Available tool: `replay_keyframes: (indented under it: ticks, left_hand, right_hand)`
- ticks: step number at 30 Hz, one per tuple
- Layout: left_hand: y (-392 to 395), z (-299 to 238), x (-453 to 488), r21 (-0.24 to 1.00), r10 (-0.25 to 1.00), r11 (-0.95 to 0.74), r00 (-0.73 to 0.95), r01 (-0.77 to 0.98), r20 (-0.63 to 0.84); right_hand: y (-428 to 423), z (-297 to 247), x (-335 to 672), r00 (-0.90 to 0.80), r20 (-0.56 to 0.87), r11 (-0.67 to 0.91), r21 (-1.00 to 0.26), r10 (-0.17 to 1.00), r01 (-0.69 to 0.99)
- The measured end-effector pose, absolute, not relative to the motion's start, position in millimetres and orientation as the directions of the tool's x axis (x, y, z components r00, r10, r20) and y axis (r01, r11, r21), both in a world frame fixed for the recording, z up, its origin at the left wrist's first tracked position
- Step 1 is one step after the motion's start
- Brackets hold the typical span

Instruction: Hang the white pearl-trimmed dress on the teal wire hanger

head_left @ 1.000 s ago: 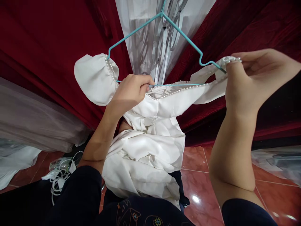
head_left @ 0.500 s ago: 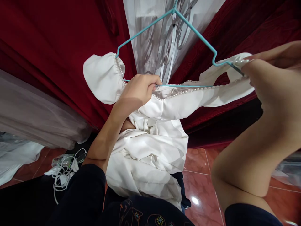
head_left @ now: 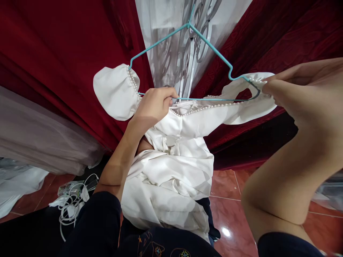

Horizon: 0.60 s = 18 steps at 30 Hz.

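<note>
A white dress (head_left: 168, 175) with pearl trim along its neckline hangs in front of me, its skirt bunched over my lap. A light-blue hanger (head_left: 160, 40) runs through its top. One puffy sleeve (head_left: 115, 92) sits at the hanger's left end. My left hand (head_left: 157, 103) is closed round the hanger's lower bar, close to the neckline; whether it also grips cloth I cannot tell. At the other end, my right hand (head_left: 302, 89) pinches the pearl-edged shoulder of the dress, where the hanger's right corner lies inside the opening.
Dark red curtains (head_left: 66, 43) hang on both sides of a white ornate metal frame (head_left: 190, 60). Greyish sheer fabric (head_left: 40, 125) drapes at the left. A tangle of white cables (head_left: 71, 207) lies on a black surface beside me, above the red tiled floor (head_left: 230, 214).
The hanger has shifted left and slightly down in view. My right hand has moved left and down with the dress shoulder, and the hanger's right corner now shows more fully.
</note>
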State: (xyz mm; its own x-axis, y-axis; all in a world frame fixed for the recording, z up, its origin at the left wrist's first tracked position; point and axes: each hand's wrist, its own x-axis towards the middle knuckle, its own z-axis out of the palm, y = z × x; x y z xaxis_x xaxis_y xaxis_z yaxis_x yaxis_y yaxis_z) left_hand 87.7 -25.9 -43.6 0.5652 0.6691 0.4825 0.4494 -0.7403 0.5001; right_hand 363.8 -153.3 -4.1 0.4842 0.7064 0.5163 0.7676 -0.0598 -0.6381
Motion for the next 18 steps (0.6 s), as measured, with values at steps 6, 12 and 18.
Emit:
replay_keyframes:
  ticks: [6,12,18]
  left_hand:
    - [-24,-43,85,0.489,0.687,-0.726,0.552,0.484,0.473]
    - [-28,-41,88,0.543,0.668,-0.730,0.601,0.415,0.438]
    - [-28,-38,89,0.539,0.687,-0.714,0.597,0.447,0.415]
  right_hand:
    - [-157,-13,354,0.621,0.409,-0.093,-0.782,0.668,0.616]
    - [-120,-7,353,0.499,0.674,0.192,-0.679,0.544,0.708]
    - [-74,-23,353,0.445,0.766,0.408,-0.630,0.464,0.660]
